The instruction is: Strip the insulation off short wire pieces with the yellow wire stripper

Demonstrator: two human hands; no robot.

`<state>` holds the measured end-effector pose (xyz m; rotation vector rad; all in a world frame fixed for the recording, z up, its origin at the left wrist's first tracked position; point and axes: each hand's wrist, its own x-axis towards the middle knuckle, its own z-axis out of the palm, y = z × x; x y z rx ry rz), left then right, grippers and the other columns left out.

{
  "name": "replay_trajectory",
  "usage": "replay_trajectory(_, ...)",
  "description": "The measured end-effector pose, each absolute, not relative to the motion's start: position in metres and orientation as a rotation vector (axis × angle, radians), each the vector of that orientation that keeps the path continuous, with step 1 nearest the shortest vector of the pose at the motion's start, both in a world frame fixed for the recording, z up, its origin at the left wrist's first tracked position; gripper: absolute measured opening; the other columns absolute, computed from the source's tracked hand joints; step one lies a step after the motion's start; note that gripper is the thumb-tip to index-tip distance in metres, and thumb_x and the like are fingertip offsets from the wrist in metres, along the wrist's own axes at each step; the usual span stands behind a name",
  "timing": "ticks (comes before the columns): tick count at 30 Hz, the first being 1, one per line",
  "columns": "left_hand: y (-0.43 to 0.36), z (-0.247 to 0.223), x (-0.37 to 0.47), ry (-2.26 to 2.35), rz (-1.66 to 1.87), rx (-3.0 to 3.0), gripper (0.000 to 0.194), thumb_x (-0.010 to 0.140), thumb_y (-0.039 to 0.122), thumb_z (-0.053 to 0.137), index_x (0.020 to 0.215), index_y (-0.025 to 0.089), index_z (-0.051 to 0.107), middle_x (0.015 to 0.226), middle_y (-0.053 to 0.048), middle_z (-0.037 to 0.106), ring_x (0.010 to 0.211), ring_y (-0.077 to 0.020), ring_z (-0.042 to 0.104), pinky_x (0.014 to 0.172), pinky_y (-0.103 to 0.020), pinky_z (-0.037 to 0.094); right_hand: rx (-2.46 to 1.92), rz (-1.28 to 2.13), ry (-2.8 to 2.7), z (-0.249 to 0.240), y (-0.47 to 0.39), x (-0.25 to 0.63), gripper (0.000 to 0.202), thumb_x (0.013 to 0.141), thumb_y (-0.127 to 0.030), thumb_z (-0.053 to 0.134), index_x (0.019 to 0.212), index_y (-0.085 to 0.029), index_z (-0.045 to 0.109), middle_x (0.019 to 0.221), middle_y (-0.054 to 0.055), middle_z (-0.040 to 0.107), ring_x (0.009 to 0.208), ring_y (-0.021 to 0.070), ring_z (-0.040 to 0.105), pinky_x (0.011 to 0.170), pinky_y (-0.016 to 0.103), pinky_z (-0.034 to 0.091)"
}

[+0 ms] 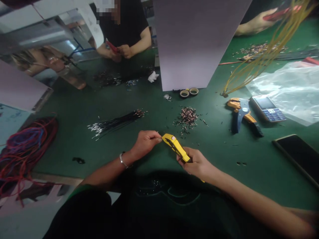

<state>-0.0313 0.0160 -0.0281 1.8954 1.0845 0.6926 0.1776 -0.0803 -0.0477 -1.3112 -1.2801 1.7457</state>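
My right hand (195, 162) is wrapped around yellow crimping pliers (178, 146), whose head points up and to the left. With fingertips pinched together, my left hand (147, 142) is right at the mouth of the pliers. It grips a thin wire, mostly hidden by the fingers. Beyond my left hand lies a bundle of black wires (117, 121), with pale tips at the left end and copper-coloured tips at the right. Past the pliers is a heap of small copper-coloured pieces (188, 115).
Orange and blue wire strippers (240, 114), a keypad phone (267, 108) and a dark smartphone (299, 156) lie at right. Two tape rolls (184, 94) sit by an upright panel (185, 43). Red wire coils (27, 142) are at left. Co-workers sit across the green table (159, 109).
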Motion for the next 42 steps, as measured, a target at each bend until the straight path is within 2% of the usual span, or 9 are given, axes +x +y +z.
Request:
replay_trajectory(6,0.012,-0.031,-0.030,1.046,0.730,1.954,0.018,0.077,0.018,0.061,0.060,0.015,0.064,0.048,0.005,0.049,0.047,-0.0066,0.043,0.048,-0.019,0.033,-1.357,1.660,-1.332,-0.058,-0.077,0.181,0.017,0.059,-0.017,0.049,0.076,-0.018,0.053,0.065,-0.003,0.047,0.057,0.0110,0.039,0.051,0.024,0.028)
replay_trajectory(13,0.017,-0.029,-0.033,1.057,0.729,1.948,0.014,0.076,0.017,0.061,0.064,0.015,0.066,0.049,0.004,0.053,0.047,-0.0071,0.045,0.048,-0.019,0.034,-1.345,1.686,-1.333,-0.052,-0.079,0.178,0.019,0.059,-0.015,0.048,0.077,-0.018,0.053,0.065,-0.004,0.046,0.057,0.0100,0.039,0.052,0.024,0.029)
replay_trajectory(22,0.004,-0.023,-0.030,1.000,0.811,2.120,0.023,0.081,0.016,0.057,0.058,0.015,0.061,0.050,0.004,0.053,0.047,-0.0062,0.045,0.048,-0.018,0.034,-1.345,1.771,-1.135,-0.047,-0.068,0.176,0.022,0.052,-0.018,0.049,0.074,-0.017,0.053,0.055,-0.005,0.048,0.045,0.0086,0.040,0.044,0.023,0.030)
replay_trajectory(28,0.011,-0.022,-0.033,1.082,0.759,1.989,0.016,0.078,0.018,0.060,0.064,0.015,0.066,0.056,0.002,0.062,0.050,-0.0079,0.051,0.049,-0.018,0.038,-1.253,1.881,-1.043,-0.046,-0.073,0.175,0.026,0.049,-0.018,0.047,0.075,-0.017,0.053,0.053,-0.006,0.049,0.040,0.0090,0.042,0.041,0.023,0.033)
replay_trajectory(42,-0.003,-0.024,-0.028,1.054,0.826,2.116,0.026,0.082,0.017,0.055,0.055,0.015,0.056,0.050,0.004,0.049,0.048,-0.0067,0.041,0.049,-0.020,0.032,-1.469,1.426,-1.479,-0.045,-0.070,0.173,0.012,0.062,-0.017,0.049,0.073,-0.018,0.053,0.061,-0.004,0.047,0.055,0.0104,0.038,0.051,0.024,0.029)
